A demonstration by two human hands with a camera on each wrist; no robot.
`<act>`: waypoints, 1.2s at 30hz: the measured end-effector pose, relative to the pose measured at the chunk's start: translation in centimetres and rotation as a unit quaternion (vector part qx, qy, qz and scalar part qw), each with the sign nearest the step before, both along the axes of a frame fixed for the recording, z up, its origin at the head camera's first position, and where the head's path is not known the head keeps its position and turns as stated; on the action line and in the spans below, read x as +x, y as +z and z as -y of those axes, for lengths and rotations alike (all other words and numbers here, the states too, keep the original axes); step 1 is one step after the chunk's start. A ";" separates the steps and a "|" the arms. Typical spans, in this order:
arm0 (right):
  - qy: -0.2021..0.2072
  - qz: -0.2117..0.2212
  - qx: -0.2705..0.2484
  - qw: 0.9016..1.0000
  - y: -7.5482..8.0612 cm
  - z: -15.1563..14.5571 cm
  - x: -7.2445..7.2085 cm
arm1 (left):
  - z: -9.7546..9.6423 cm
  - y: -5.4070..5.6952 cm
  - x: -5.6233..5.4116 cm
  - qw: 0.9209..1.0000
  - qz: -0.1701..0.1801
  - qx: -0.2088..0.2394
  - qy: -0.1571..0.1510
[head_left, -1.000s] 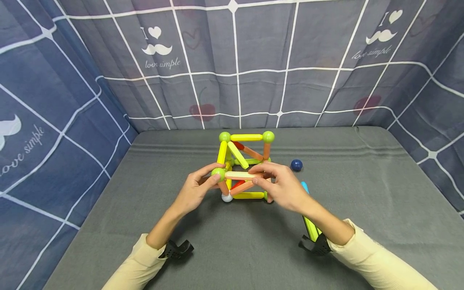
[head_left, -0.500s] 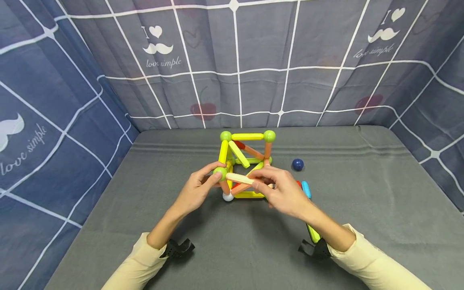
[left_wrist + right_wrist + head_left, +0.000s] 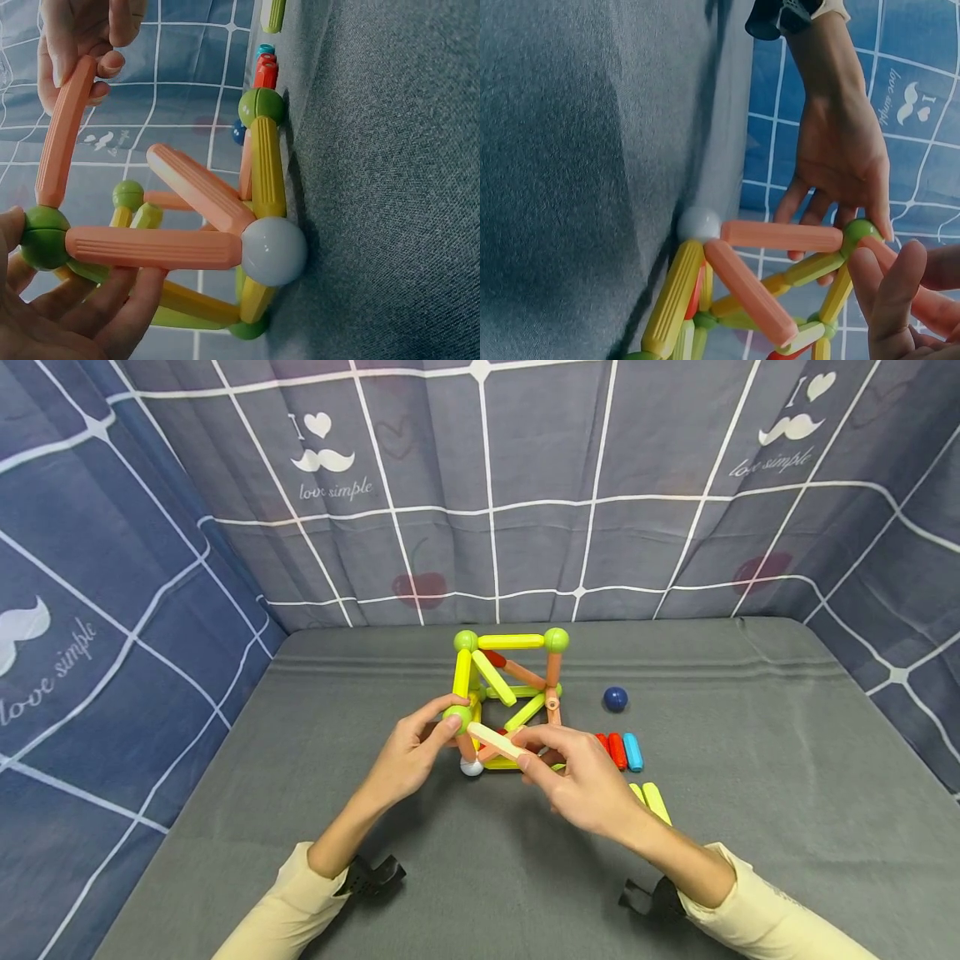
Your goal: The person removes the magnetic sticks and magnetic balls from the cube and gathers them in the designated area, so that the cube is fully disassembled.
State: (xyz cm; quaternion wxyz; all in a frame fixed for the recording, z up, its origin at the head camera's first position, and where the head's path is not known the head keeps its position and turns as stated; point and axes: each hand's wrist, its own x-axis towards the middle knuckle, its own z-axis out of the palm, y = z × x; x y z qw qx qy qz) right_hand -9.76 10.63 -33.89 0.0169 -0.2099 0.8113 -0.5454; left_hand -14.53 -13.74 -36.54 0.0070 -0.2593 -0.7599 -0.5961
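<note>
My left hand [image 3: 401,756] pinches a green ball [image 3: 459,718] at the near upper left corner of a frame of magnetic rods and balls. An orange rod [image 3: 154,247] joins that ball to a white ball [image 3: 274,251] down at the cloth. My right hand [image 3: 588,777] pinches the far end of a pale orange magnetic rod [image 3: 66,135]; its other end meets the green ball. In the head view this rod slants down to the right. Another orange rod [image 3: 199,187] slants up from the white ball, its upper end free.
Right of the frame lie a dark blue ball [image 3: 616,699], red rods [image 3: 617,750], a light blue rod [image 3: 633,752] and yellow-green rods [image 3: 656,802]. A yellow-green rod [image 3: 493,677] slants from the back upper left ball [image 3: 466,641]. A patterned curtain [image 3: 540,552] stands behind.
My right hand has moved nearer and lower, swinging the rod from level to a downward slant. My left hand has stayed on the green ball. Loose rods at the right have come into view.
</note>
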 end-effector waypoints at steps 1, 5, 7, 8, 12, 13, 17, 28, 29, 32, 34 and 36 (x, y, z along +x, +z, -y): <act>0.001 0.002 -0.002 1.000 0.0 0.0 0.1 | 0.0 0.0 0.0 1.000 0.000 -0.001 0.001; 0.002 0.005 0.000 1.000 0.0 0.0 0.5 | 0.2 0.0 -0.1 1.000 0.009 -0.001 0.002; 0.001 0.006 0.003 1.000 -0.1 -0.2 0.8 | 0.5 -0.1 -0.2 1.000 0.014 0.005 0.005; 0.000 0.006 0.004 1.000 -0.1 -0.3 1.0 | 0.7 -0.1 -0.2 1.000 0.017 0.009 0.009; -0.007 0.015 -0.004 1.000 -0.4 -1.0 1.5 | 1.3 -0.2 -0.4 0.999 0.026 0.021 0.008; -0.008 0.019 -0.009 1.000 -0.4 -1.2 1.5 | 1.4 -0.2 -0.5 0.999 0.029 0.021 0.005; 0.002 0.045 -0.028 0.999 -0.8 -2.1 1.5 | 1.4 -0.4 -0.7 0.999 0.036 0.023 -0.007; 0.052 0.070 -0.071 0.994 -1.8 -5.4 1.8 | 1.0 -0.4 -0.6 0.998 0.049 0.033 -0.016; 0.051 0.076 -0.073 0.993 -1.8 -5.6 1.9 | 0.9 -0.4 -0.6 0.998 0.050 0.033 -0.015; 0.049 0.089 -0.075 0.992 -1.8 -6.3 2.0 | 0.8 -0.4 -0.5 0.998 0.049 0.028 -0.012; 0.047 0.093 -0.077 0.992 -1.9 -6.8 2.0 | 0.8 -0.4 -0.4 0.998 0.046 0.032 -0.012; 0.041 0.098 -0.081 0.991 -2.0 -7.4 2.0 | 0.9 -0.4 -0.4 0.998 0.044 0.037 -0.014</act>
